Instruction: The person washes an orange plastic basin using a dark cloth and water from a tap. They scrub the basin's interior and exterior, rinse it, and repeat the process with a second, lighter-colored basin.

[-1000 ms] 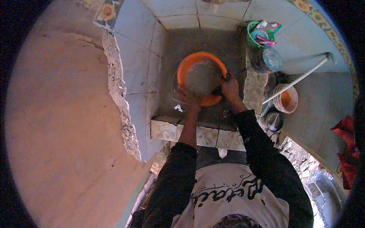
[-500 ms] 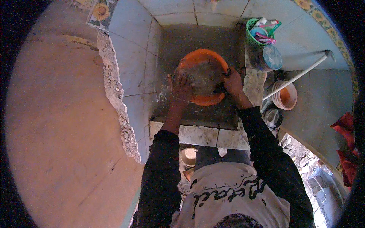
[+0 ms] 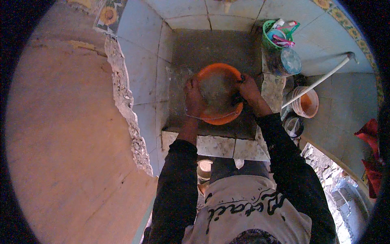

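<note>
Orange bucket (image 3: 219,69) is inside the grey basin (image 3: 211,44), near its front ledge (image 3: 212,146). We grip its right rim with the right hand (image 3: 249,90); the left hand (image 3: 195,97) lies against the left side, closure unclear. We judge even, two-sided support best for keeping it level. Green basket (image 3: 268,41): beyond, right.

This looks like a home washroom in rough repair: pale tiled walls (image 3: 140,71) with a sunflower border (image 3: 108,15) enclose a tile-edged basin (image 3: 215,145), a green basket (image 3: 267,40) of apparent toiletries sits by its far right corner, a white pipe (image 3: 325,76) slants beyond its right edge, and a jagged wall edge (image 3: 124,93) exposes rough masonry.
</note>
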Demonstrator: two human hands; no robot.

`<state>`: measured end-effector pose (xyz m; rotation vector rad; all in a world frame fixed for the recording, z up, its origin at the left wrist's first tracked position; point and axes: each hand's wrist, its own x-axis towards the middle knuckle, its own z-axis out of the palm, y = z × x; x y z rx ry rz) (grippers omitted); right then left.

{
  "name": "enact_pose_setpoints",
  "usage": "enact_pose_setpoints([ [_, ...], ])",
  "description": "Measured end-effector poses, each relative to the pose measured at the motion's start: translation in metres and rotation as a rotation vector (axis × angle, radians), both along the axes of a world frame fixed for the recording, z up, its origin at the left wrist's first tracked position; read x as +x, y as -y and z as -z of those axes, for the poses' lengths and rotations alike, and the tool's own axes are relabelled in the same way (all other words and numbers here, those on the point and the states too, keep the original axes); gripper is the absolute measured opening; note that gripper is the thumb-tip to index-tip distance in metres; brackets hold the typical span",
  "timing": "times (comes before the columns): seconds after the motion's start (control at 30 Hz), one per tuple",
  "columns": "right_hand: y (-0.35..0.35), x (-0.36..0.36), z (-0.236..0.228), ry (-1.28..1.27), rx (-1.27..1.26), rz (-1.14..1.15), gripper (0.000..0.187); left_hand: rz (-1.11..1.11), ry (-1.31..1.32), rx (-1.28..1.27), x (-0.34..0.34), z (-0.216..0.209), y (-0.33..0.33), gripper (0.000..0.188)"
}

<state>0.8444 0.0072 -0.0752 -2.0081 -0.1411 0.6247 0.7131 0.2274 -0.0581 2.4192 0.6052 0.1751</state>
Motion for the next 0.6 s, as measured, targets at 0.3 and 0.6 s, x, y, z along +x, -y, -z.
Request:
enact_pose_setpoints([
  [0.3, 0.0, -0.033, -0.004, -0.139, 0.074, 0.037, 0.046, -0.008, -0.166, 0.253, -0.017, 0.045, -0.003, 0.047],
  [0.6, 0.006, -0.035, 0.035, 0.176, -0.192, 0.032, 0.045, -0.119, 0.083, -0.075, -0.07, 0.001, 0.009, 0.04],
])
